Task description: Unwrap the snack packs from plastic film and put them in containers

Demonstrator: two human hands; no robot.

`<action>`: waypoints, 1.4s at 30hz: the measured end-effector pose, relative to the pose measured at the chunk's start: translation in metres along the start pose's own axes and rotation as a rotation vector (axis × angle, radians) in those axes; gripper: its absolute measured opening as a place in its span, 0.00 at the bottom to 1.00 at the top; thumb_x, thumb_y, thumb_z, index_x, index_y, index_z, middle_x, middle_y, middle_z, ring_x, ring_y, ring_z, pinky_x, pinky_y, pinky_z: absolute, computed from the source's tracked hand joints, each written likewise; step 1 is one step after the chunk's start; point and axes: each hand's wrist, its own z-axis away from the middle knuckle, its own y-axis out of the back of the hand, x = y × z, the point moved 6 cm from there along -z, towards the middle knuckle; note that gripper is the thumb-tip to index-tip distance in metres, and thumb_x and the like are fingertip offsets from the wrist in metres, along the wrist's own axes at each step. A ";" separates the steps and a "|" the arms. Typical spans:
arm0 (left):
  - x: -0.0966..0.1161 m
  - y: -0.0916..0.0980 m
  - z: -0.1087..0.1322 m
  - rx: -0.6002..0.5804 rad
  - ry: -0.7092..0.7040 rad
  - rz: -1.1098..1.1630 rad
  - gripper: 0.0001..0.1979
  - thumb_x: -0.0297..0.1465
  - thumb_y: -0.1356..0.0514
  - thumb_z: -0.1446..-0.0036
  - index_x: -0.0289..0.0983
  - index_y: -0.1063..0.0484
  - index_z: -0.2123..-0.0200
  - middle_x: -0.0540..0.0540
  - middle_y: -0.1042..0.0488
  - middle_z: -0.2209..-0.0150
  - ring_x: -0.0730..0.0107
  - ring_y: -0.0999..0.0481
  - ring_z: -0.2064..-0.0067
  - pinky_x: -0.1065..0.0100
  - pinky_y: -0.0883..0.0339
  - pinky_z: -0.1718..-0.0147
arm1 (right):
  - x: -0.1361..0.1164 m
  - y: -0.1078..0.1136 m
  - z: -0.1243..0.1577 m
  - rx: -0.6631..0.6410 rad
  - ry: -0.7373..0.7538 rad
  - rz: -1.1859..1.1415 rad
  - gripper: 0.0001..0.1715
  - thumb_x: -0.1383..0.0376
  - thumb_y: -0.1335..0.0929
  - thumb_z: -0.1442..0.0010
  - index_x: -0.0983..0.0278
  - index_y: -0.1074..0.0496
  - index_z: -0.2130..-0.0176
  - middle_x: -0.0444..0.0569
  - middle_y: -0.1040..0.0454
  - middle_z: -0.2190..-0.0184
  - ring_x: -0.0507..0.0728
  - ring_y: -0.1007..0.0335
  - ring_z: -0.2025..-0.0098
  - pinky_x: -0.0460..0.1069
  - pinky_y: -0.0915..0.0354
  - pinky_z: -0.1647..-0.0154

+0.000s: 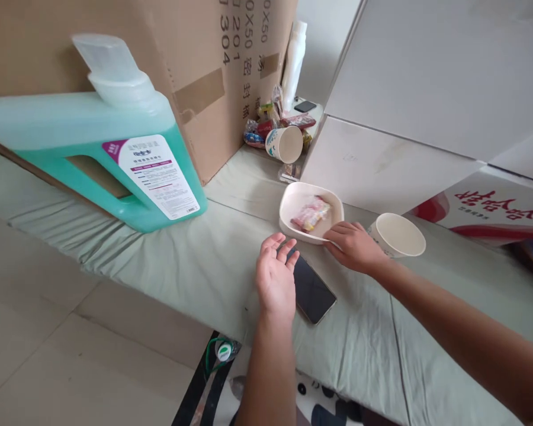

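A white square-cornered plastic bowl [285, 222] sits on the green cloth with a pink-and-yellow candy packet [311, 213] inside it. My right hand [354, 245] grips the bowl's near right rim, fingers closed on the edge. Palm turned up and fingers loosely apart, my left hand [275, 278] is just in front of the bowl and holds nothing. A black smartphone [314, 290] lies face up beside my left hand, which partly covers its far end. To the right of my right hand stands an open paper cup [400, 235].
A large jug of green liquid [177, 160] stands at the left, before a cardboard box [213, 112]. Snack packets [255, 135], a tipped paper cup [288, 145] and a white bottle [294, 65] are at the back. White panels [391, 165] border the right side.
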 end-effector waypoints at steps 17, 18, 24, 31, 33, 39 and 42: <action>-0.013 -0.014 0.013 -0.042 -0.021 -0.117 0.17 0.45 0.42 0.44 0.43 0.24 0.57 0.43 0.27 0.48 0.60 0.24 0.48 0.64 0.30 0.53 | 0.035 0.009 -0.027 -0.232 0.016 0.207 0.32 0.68 0.30 0.46 0.60 0.28 0.41 0.56 0.24 0.44 0.66 0.26 0.46 0.59 0.40 0.38; -0.014 -0.015 0.015 -0.042 -0.027 -0.123 0.17 0.45 0.42 0.44 0.43 0.24 0.57 0.43 0.27 0.48 0.59 0.24 0.48 0.63 0.30 0.53 | 0.033 0.017 -0.022 -0.169 0.010 0.199 0.32 0.68 0.30 0.47 0.60 0.28 0.42 0.57 0.24 0.45 0.66 0.26 0.47 0.59 0.39 0.40; -0.030 -0.029 0.026 -0.055 -0.045 -0.131 0.17 0.46 0.40 0.45 0.43 0.24 0.58 0.43 0.28 0.49 0.60 0.24 0.48 0.63 0.31 0.53 | 0.050 0.076 0.048 0.322 -0.165 0.051 0.35 0.59 0.30 0.47 0.61 0.35 0.40 0.61 0.27 0.46 0.71 0.30 0.45 0.60 0.36 0.49; -0.038 -0.045 0.038 -0.074 -0.123 -0.206 0.16 0.44 0.39 0.47 0.43 0.23 0.60 0.44 0.27 0.52 0.61 0.24 0.51 0.63 0.30 0.55 | 0.154 0.063 0.171 0.257 -0.706 0.016 0.31 0.54 0.29 0.46 0.63 0.31 0.46 0.65 0.24 0.52 0.71 0.27 0.52 0.58 0.37 0.62; -0.040 -0.048 0.040 -0.077 -0.146 -0.239 0.15 0.44 0.39 0.47 0.43 0.23 0.61 0.44 0.27 0.53 0.62 0.24 0.52 0.63 0.30 0.55 | 0.176 0.044 0.194 0.150 -0.745 0.032 0.29 0.55 0.30 0.44 0.65 0.30 0.46 0.67 0.23 0.52 0.71 0.26 0.51 0.59 0.38 0.61; -0.044 -0.048 0.042 -0.087 -0.213 -0.413 0.16 0.44 0.43 0.43 0.43 0.25 0.58 0.42 0.26 0.50 0.59 0.24 0.50 0.61 0.30 0.53 | 0.185 0.022 0.219 0.074 -0.800 0.043 0.37 0.50 0.30 0.42 0.70 0.30 0.42 0.74 0.26 0.47 0.77 0.27 0.48 0.65 0.35 0.56; -0.042 -0.053 0.040 -0.089 -0.415 -0.837 0.12 0.38 0.39 0.44 0.42 0.24 0.57 0.40 0.27 0.47 0.53 0.27 0.42 0.56 0.33 0.43 | 0.144 0.034 0.189 0.265 -0.493 0.008 0.35 0.54 0.33 0.38 0.69 0.34 0.37 0.70 0.30 0.39 0.72 0.31 0.39 0.63 0.34 0.45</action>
